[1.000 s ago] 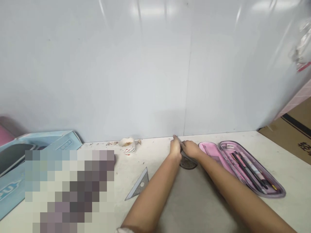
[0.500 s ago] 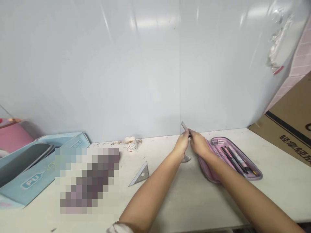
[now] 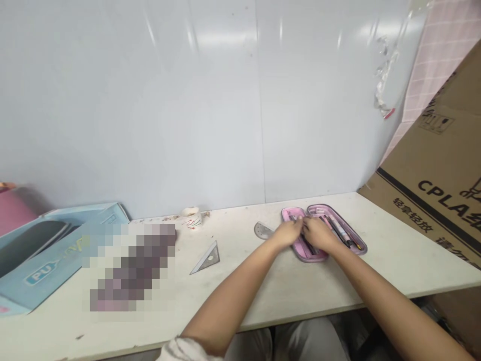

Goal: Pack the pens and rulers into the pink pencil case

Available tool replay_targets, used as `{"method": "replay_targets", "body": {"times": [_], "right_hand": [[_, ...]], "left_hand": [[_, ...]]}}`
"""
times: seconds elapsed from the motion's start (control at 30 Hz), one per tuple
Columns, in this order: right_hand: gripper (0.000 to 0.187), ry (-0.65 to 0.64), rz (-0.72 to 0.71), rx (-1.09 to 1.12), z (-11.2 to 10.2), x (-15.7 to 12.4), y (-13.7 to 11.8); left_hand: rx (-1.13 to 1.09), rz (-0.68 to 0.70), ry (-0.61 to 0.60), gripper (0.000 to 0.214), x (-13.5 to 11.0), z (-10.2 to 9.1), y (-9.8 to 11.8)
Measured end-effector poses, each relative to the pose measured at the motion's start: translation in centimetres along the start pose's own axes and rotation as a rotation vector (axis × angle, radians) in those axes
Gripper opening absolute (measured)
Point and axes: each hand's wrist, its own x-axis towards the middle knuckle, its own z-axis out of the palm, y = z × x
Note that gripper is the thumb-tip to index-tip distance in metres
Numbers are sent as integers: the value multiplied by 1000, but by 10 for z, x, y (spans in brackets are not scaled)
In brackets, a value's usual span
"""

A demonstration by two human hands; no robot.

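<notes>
An open pink pencil case (image 3: 300,250) lies on the right part of the table. Over its left half, my left hand (image 3: 288,232) and my right hand (image 3: 318,233) meet with bent fingers, fingertips close together. Both appear closed on a narrow dark-looking ruler (image 3: 310,247) lying lengthwise in that half; the fingers cover much of it. Several pens (image 3: 340,231) lie in the right half, beside my right hand. A clear protractor (image 3: 263,230) rests on the table just left of my left hand. Farther left lies a clear set square (image 3: 208,258).
A paper cup (image 3: 193,219) stands near the wall. At the left are a blurred-out purple-dark item (image 3: 137,268) and a light blue box (image 3: 48,271) holding a dark object. A large cardboard box (image 3: 432,165) leans at the right. The table's front edge runs below my forearms.
Both hands have come down from above the table into the left half of the pencil case, bringing the ruler. The protractor is now fully uncovered. The camera view has shifted right and down.
</notes>
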Motion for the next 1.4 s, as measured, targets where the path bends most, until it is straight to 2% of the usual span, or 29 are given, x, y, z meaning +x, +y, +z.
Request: {"method": "replay_targets", "body": {"times": [0.1, 0.13, 0.2, 0.3, 0.43, 0.57, 0.73, 0.83, 0.9, 1.0, 1.1, 1.17, 1.23, 1.33, 1.4], "right_hand": [[36, -15, -53, -1, 1, 15, -27], [37, -32, -78, 0, 6, 19, -38], [39, -69, -122, -5, 19, 25, -59], [44, -113, -138, -32, 41, 29, -85], [34, -147, -119, -76, 60, 30, -105], [37, -147, -126, -86, 64, 29, -113], [35, -96, -86, -57, 52, 29, -100], [34, 13, -4, 42, 34, 30, -77], [33, 173, 56, 202, 23, 27, -58], [34, 402, 103, 434, 15, 19, -29], [40, 506, 134, 526, 18, 9, -7], [45, 514, 157, 514, 25, 1, 4], [46, 459, 169, 439, 33, -5, 10], [43, 333, 203, 214, 41, -13, 11], [39, 292, 213, 60, 43, -16, 8]], "left_hand": [[13, 22, 55, 21, 11, -30, 3], [-14, 10, 110, 19, 14, -41, 2], [-62, -34, 206, 20, 19, -61, -3], [-126, -118, 264, 25, 22, -84, -13], [-247, -246, 279, 30, 25, -97, -21], [-352, -284, 283, 29, 25, -101, -25], [-451, -214, 264, 26, 21, -89, -21], [-420, -46, 174, 25, 16, -69, -9], [-248, 118, 74, 26, 13, -50, -1], [135, 343, -38, 32, 11, -19, 3], [461, 473, -64, 40, 13, 5, -5], [626, 494, -74, 43, 14, 14, -15], [785, 512, -114, 45, 14, 16, -25], [1035, 547, -238, 49, 11, 10, -36], [1150, 521, -298, 50, 8, 3, -42]]}}
